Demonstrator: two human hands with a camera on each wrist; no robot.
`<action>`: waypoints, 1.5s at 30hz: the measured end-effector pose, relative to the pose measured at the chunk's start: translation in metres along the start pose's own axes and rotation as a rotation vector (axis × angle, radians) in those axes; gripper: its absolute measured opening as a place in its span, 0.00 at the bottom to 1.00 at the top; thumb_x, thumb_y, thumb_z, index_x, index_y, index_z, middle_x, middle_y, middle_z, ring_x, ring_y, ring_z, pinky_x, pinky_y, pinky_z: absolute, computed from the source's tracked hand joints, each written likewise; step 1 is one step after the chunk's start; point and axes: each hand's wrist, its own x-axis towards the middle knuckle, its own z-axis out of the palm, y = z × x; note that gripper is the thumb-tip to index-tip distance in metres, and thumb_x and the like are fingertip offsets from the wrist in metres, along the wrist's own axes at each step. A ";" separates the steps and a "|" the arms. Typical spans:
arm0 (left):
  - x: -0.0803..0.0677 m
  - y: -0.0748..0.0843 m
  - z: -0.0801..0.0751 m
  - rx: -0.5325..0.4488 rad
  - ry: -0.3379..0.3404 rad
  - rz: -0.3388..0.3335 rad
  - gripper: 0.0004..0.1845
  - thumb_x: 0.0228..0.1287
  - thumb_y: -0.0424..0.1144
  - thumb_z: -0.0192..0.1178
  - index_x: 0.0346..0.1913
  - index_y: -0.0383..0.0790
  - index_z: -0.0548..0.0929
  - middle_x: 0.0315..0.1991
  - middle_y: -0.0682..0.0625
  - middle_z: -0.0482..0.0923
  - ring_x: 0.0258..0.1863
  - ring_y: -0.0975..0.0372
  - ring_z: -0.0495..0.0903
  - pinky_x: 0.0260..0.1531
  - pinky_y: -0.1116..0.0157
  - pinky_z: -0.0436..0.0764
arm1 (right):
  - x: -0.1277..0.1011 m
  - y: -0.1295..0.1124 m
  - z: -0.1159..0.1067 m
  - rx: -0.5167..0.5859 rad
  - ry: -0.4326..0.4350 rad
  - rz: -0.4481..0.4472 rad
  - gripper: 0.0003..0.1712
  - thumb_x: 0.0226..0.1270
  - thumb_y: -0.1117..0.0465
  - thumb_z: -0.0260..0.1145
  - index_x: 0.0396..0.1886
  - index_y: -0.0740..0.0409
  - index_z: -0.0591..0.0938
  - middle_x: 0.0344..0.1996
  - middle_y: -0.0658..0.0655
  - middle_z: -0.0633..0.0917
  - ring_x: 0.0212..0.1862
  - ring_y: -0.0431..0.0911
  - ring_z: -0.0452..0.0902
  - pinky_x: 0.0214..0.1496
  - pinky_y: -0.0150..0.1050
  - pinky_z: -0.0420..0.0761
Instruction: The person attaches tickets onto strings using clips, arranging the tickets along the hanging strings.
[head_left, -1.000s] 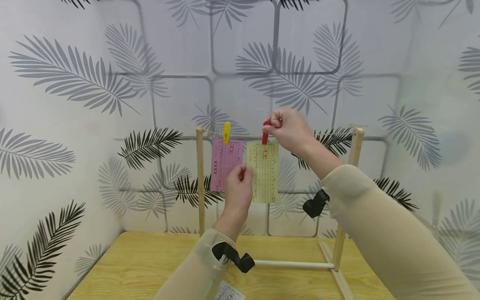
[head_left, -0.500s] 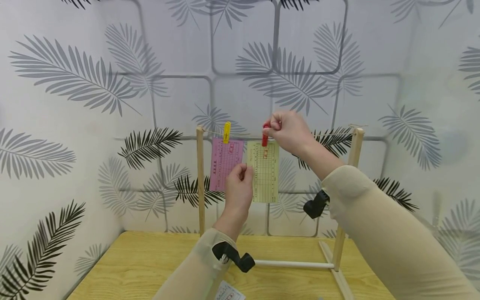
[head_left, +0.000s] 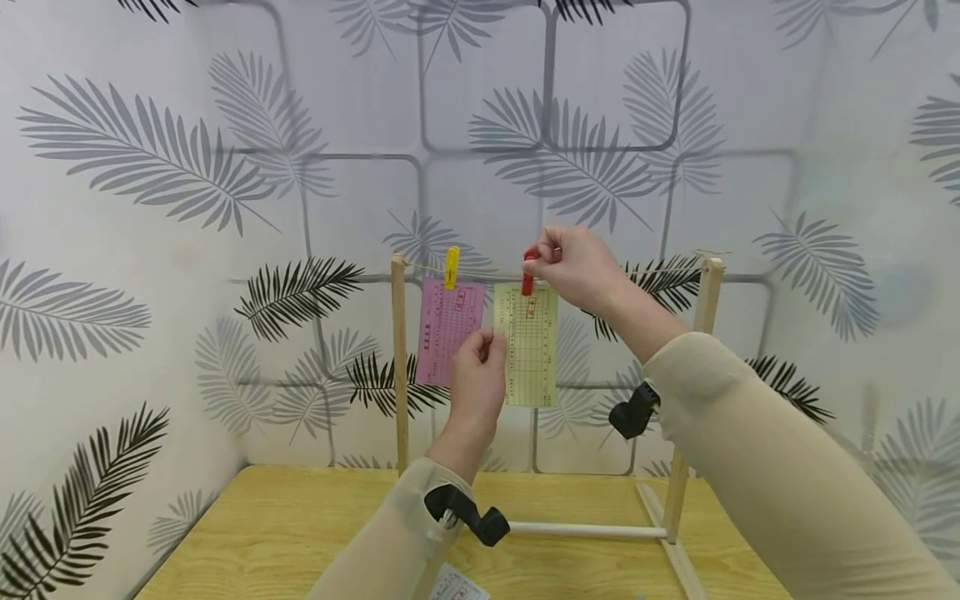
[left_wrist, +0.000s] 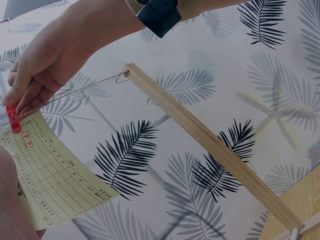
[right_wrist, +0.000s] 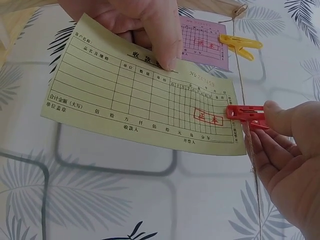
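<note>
My left hand [head_left: 478, 379] pinches a pale yellow receipt slip [head_left: 534, 358] by its left long edge. The slip hangs lengthwise just below a thin string [right_wrist: 253, 170]. At its top edge sits a red clothespin [head_left: 528, 285], whose handle end my right hand [head_left: 581, 265] pinches between thumb and fingers. In the right wrist view the tips of the red clothespin overlap the slip's edge beside a red stamp. To the left, a yellow clothespin [head_left: 452, 268] holds a pink receipt slip [head_left: 450, 325] on the same string.
The string runs between two wooden posts; the right post [head_left: 708, 300] stands behind my right forearm, the left post [head_left: 401, 375] beside the pink slip. A white crossbar [head_left: 585, 529] joins the frame low down. A printed paper [head_left: 459, 585] lies on the wooden table [head_left: 300, 533].
My right hand and the red clothespin have shifted slightly down against the yellow slip. The pink slip has swung a little; my left hand stays in place.
</note>
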 end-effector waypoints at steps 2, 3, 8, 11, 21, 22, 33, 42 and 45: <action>0.000 0.000 0.000 -0.002 -0.001 -0.002 0.09 0.87 0.39 0.58 0.51 0.38 0.86 0.44 0.50 0.79 0.44 0.59 0.75 0.46 0.62 0.77 | -0.001 0.000 -0.001 -0.003 -0.008 0.003 0.21 0.84 0.64 0.69 0.34 0.59 0.65 0.64 0.64 0.87 0.72 0.57 0.80 0.35 0.43 0.66; 0.000 0.000 -0.001 -0.001 -0.002 -0.001 0.09 0.87 0.39 0.58 0.52 0.38 0.86 0.44 0.50 0.80 0.44 0.59 0.75 0.46 0.61 0.77 | -0.001 0.000 -0.001 -0.006 -0.010 0.003 0.20 0.84 0.64 0.68 0.35 0.59 0.66 0.64 0.64 0.87 0.72 0.57 0.81 0.35 0.43 0.67; 0.001 -0.001 -0.001 -0.001 -0.006 0.015 0.09 0.87 0.40 0.58 0.51 0.38 0.85 0.43 0.50 0.79 0.43 0.59 0.74 0.46 0.61 0.77 | -0.003 -0.001 0.000 -0.021 -0.006 -0.009 0.19 0.84 0.63 0.68 0.37 0.59 0.66 0.65 0.64 0.85 0.71 0.58 0.81 0.45 0.48 0.73; 0.002 -0.003 -0.002 -0.005 -0.004 0.025 0.09 0.87 0.40 0.58 0.49 0.39 0.85 0.43 0.50 0.79 0.43 0.58 0.74 0.45 0.61 0.77 | -0.002 -0.001 0.001 -0.030 -0.003 -0.015 0.18 0.84 0.63 0.69 0.38 0.60 0.67 0.65 0.62 0.84 0.71 0.58 0.81 0.48 0.50 0.73; 0.006 -0.008 -0.005 -0.001 0.017 0.030 0.08 0.87 0.39 0.58 0.48 0.40 0.85 0.42 0.50 0.78 0.43 0.58 0.74 0.44 0.60 0.77 | -0.001 -0.003 0.004 -0.018 -0.013 -0.013 0.18 0.83 0.65 0.69 0.38 0.60 0.67 0.62 0.60 0.84 0.69 0.57 0.82 0.51 0.50 0.75; 0.002 -0.002 -0.005 0.002 0.018 0.028 0.08 0.87 0.38 0.57 0.48 0.39 0.85 0.42 0.50 0.78 0.43 0.58 0.74 0.44 0.60 0.76 | -0.001 -0.002 0.004 -0.015 -0.015 -0.011 0.18 0.83 0.64 0.69 0.38 0.60 0.67 0.63 0.60 0.84 0.69 0.57 0.82 0.51 0.50 0.75; -0.001 -0.005 -0.006 0.003 0.017 0.004 0.09 0.87 0.39 0.58 0.52 0.36 0.84 0.45 0.49 0.80 0.44 0.59 0.75 0.47 0.61 0.78 | -0.003 -0.001 0.005 -0.022 -0.032 0.008 0.17 0.83 0.61 0.70 0.40 0.59 0.69 0.59 0.60 0.85 0.65 0.54 0.83 0.49 0.49 0.74; -0.006 -0.007 -0.009 -0.011 0.001 -0.004 0.09 0.87 0.38 0.57 0.54 0.37 0.84 0.49 0.48 0.82 0.47 0.57 0.75 0.51 0.58 0.78 | -0.003 0.002 0.003 -0.053 -0.026 -0.002 0.18 0.82 0.61 0.71 0.41 0.59 0.69 0.53 0.61 0.84 0.58 0.53 0.81 0.51 0.49 0.74; -0.008 -0.007 -0.011 -0.002 0.002 -0.008 0.09 0.87 0.39 0.58 0.56 0.37 0.84 0.50 0.47 0.83 0.50 0.57 0.78 0.55 0.56 0.80 | -0.005 0.003 0.002 -0.061 -0.022 -0.014 0.18 0.82 0.62 0.71 0.41 0.60 0.68 0.61 0.63 0.84 0.68 0.55 0.81 0.57 0.51 0.77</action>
